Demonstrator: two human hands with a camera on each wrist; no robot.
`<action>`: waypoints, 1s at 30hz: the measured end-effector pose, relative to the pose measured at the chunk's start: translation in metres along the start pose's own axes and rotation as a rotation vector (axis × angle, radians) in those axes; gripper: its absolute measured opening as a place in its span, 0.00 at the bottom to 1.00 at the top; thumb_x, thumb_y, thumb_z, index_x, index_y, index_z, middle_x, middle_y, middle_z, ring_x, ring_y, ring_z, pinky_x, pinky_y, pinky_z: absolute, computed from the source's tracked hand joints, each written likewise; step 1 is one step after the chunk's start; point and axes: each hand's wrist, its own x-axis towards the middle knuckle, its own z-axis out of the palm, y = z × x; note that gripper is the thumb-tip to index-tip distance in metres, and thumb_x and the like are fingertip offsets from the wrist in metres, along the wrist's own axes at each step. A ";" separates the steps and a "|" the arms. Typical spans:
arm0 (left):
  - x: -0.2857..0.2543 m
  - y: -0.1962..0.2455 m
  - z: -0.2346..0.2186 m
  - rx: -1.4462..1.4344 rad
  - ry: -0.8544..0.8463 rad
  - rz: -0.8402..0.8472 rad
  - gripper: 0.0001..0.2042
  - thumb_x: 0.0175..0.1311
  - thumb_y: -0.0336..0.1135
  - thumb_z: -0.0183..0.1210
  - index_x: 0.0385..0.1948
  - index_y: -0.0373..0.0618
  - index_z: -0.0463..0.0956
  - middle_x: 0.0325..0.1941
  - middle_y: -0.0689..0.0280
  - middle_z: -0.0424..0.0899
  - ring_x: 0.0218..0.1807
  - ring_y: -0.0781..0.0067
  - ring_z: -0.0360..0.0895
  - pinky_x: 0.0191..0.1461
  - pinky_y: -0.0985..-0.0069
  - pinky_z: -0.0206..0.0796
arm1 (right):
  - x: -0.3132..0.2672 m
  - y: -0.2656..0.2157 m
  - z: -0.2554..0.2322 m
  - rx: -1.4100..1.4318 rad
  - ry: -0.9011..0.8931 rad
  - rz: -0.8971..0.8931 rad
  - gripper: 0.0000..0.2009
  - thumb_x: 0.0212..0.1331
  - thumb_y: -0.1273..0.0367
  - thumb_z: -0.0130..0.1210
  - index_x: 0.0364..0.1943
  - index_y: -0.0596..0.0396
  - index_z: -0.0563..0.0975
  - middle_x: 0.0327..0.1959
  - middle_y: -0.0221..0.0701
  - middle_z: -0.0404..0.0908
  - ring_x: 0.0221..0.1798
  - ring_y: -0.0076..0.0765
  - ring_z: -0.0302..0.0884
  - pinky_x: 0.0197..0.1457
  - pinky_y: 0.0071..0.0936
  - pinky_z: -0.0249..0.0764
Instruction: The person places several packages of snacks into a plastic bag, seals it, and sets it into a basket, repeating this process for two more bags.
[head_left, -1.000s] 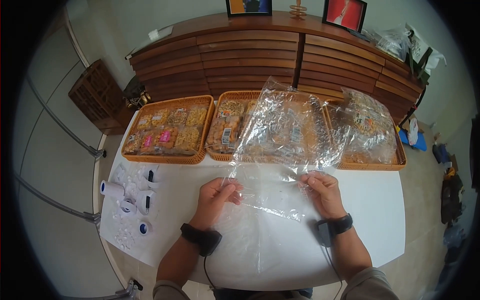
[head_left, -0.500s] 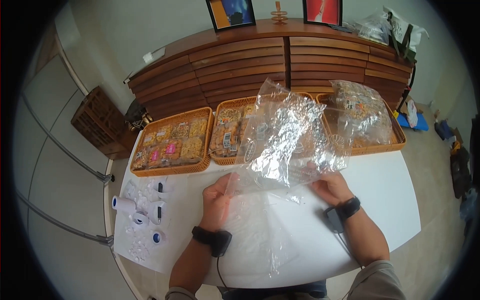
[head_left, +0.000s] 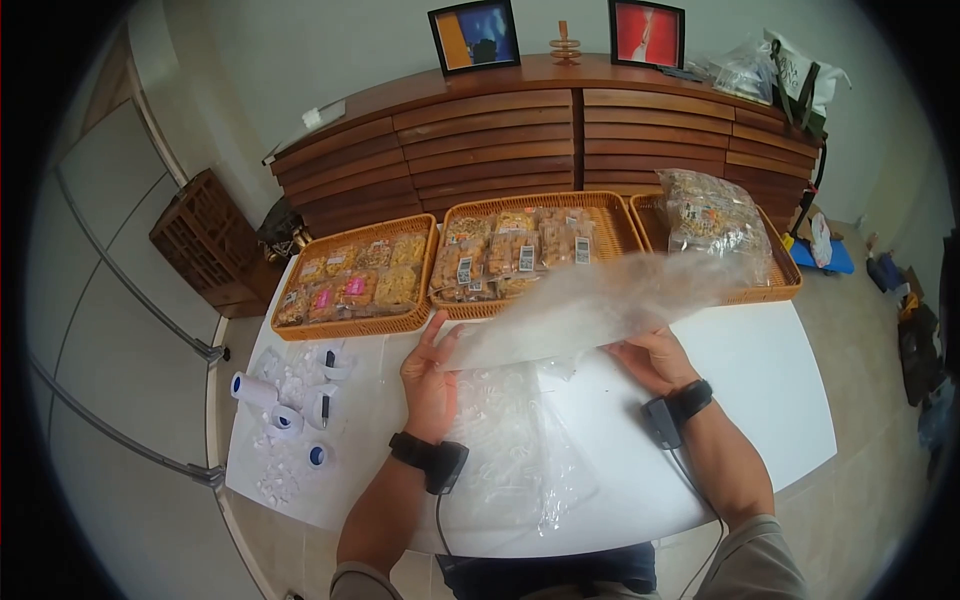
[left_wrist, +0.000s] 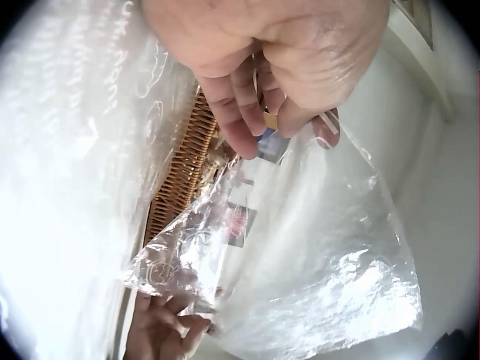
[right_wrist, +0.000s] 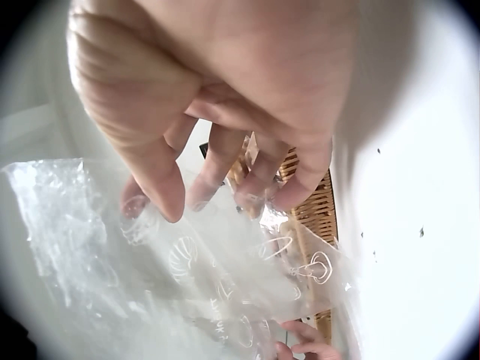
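Far L: we see no real chg in L wicker tray; white rolls sit just near of it. Ctr: clear bag was raised & glary a moment ago; now it's tipped nearly flat, blurred, so packs in mid wicker tray show again behind it. Re: the work, we'd judge bag is mid-handling: still up off the table, over flat clear plastic, no contents visible; can't tell if its mouth is open. R wicker tray: no obvious chg.

Pose: L hand at bag's L end, fingers pointing far, thumb + index pinching the film, other fingers loose. R hand at bag's near edge, R of ctr, angled far-L; thumb + index pinch film, rest bent.
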 end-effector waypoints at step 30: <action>-0.002 0.019 0.006 0.079 -0.074 -0.221 0.29 0.74 0.42 0.49 0.74 0.52 0.53 0.68 0.56 0.70 0.66 0.56 0.71 0.63 0.61 0.68 | 0.001 0.008 -0.008 -0.123 -0.199 0.076 0.08 0.57 0.80 0.58 0.25 0.52 0.83 0.66 0.47 0.73 0.58 0.45 0.78 0.60 0.35 0.77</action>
